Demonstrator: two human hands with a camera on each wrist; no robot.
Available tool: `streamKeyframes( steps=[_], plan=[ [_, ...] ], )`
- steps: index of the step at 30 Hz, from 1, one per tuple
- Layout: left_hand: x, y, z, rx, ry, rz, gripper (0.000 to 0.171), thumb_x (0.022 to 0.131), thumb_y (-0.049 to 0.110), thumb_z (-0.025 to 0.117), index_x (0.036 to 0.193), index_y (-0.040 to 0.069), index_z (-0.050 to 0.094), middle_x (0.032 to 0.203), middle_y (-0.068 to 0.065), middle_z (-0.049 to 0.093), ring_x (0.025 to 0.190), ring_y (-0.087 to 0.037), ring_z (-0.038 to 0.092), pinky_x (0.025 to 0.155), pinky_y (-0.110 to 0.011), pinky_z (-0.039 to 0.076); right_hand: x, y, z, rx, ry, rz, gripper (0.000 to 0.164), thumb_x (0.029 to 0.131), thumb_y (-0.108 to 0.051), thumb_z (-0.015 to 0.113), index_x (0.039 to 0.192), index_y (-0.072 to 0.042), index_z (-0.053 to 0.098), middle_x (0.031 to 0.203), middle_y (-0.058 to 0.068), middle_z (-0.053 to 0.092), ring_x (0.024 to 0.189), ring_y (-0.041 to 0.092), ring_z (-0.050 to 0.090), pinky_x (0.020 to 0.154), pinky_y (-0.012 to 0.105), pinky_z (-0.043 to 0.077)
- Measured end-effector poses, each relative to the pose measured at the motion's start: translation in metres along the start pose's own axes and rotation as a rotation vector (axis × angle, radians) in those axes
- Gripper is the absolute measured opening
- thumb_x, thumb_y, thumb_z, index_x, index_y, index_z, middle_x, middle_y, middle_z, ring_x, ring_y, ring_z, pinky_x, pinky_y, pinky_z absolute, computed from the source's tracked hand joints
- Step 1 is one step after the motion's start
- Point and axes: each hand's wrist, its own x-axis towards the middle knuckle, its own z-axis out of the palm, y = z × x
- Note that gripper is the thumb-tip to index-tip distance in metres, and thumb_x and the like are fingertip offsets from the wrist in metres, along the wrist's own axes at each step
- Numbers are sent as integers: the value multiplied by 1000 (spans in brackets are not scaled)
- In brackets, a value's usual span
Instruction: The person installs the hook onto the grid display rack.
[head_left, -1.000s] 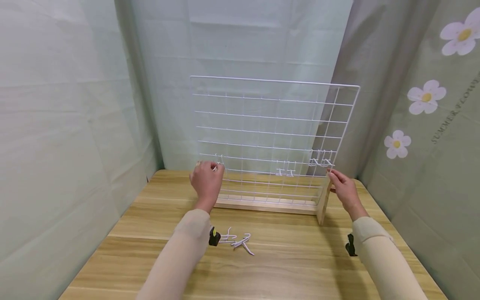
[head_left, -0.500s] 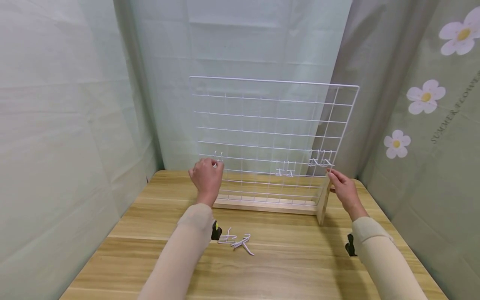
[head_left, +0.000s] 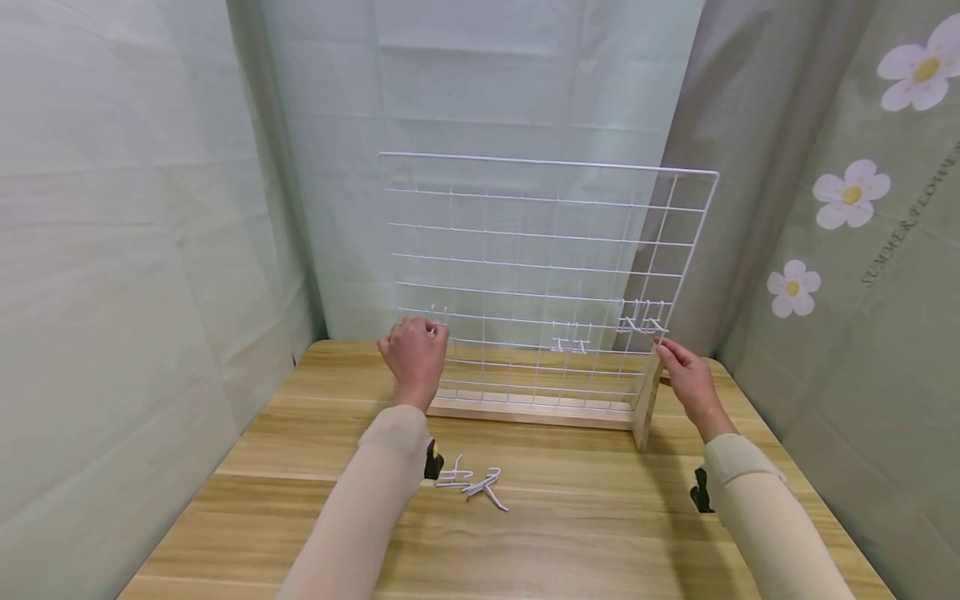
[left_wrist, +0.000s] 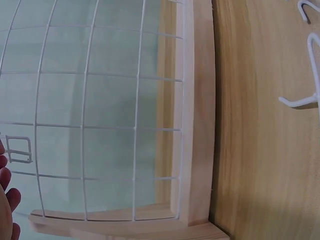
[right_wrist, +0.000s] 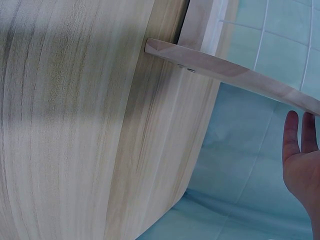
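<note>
A white wire grid panel (head_left: 540, 242) stands upright in a wooden base (head_left: 525, 410) on the table. At its lower left, my left hand (head_left: 415, 354) pinches a white wire hook (left_wrist: 20, 149), whose bent tips rise above the fingers at a horizontal wire. The fingers cover much of this hook in the head view. My right hand (head_left: 688, 379) holds the rack's right edge, at the top of the wooden side post (head_left: 647, 404). Two of its fingers (right_wrist: 291, 135) reach the post in the right wrist view.
Double white hooks (head_left: 572, 337) hang on the grid right of centre, and more hooks (head_left: 642, 317) hang near its right edge. Loose white hooks (head_left: 483, 485) lie on the table (head_left: 570, 533) in front. Pale curtains (head_left: 150, 250) surround the table.
My left hand has risen slightly with the hook, whose tips lifted and then dropped a little near the wire. The right hand stays on the rack's edge.
</note>
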Motion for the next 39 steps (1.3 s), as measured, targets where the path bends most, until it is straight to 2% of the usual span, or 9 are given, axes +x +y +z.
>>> streamKeyframes(
  steps=[2, 4, 9, 14, 18, 22, 29, 36, 39],
  plan=[
    [-1, -1, 1, 2, -5, -2, 18, 90, 23, 65, 83, 6, 71, 84, -8, 69, 83, -27, 61, 85, -48, 39, 0, 0, 0, 5, -1, 1, 61, 105, -44, 43, 148, -1, 43, 150, 20, 42, 125, 27, 47, 97, 42, 49],
    [-1, -2, 2, 8, -6, -4, 18, 90, 23, 65, 84, 7, 71, 86, -8, 70, 85, -27, 61, 85, -48, 39, 0, 0, 1, 9, -3, 1, 61, 105, -44, 43, 148, 0, 42, 150, 21, 42, 124, 26, 47, 98, 45, 48],
    [-2, -4, 3, 16, -11, 6, 19, 90, 25, 64, 87, 7, 71, 89, -9, 71, 87, -28, 62, 83, -48, 41, 0, 0, 0, 7, -7, 11, 62, 104, -45, 44, 149, -2, 43, 151, 19, 42, 128, 30, 45, 91, 31, 50],
    [-3, -8, 4, 11, -4, 17, 20, 90, 27, 63, 87, 7, 70, 87, -9, 70, 86, -28, 61, 79, -48, 42, 0, 0, -1, 11, -17, 6, 62, 105, -45, 43, 149, -2, 41, 152, 19, 41, 130, 32, 44, 90, 28, 50],
    [-5, -12, 4, 2, -10, 22, 22, 90, 29, 65, 88, 8, 70, 87, -9, 70, 87, -28, 61, 80, -48, 42, 0, 0, -2, 15, -20, 2, 62, 105, -45, 43, 149, -1, 41, 152, 20, 41, 129, 32, 44, 79, 16, 48],
    [-8, -15, 3, 16, -33, 20, 26, 87, 33, 71, 91, 7, 69, 90, -9, 69, 90, -28, 61, 84, -49, 41, 0, -1, -2, 13, -21, 6, 62, 105, -45, 43, 149, -1, 41, 152, 20, 41, 131, 33, 43, 81, 18, 49],
    [-11, -21, 6, 36, -38, 20, 24, 84, 30, 75, 90, 7, 70, 92, -10, 71, 95, -29, 63, 82, -50, 41, 0, 0, -2, 6, -13, -8, 60, 105, -43, 43, 149, -2, 41, 152, 20, 41, 126, 25, 46, 87, 25, 51],
    [-15, -28, 9, 39, -54, 27, 24, 86, 30, 73, 91, 6, 71, 98, -12, 73, 125, -31, 56, 82, -50, 41, -1, 0, -1, 8, -11, -19, 58, 106, -40, 43, 149, -1, 41, 152, 19, 41, 126, 20, 46, 82, 21, 52],
    [-16, -31, 8, 37, -55, 36, 26, 86, 30, 72, 92, 5, 72, 102, -12, 73, 119, -31, 60, 82, -51, 41, -1, -1, 0, 9, -14, -20, 58, 106, -40, 43, 150, -1, 41, 152, 18, 41, 127, 23, 46, 82, 22, 52]
  ],
)
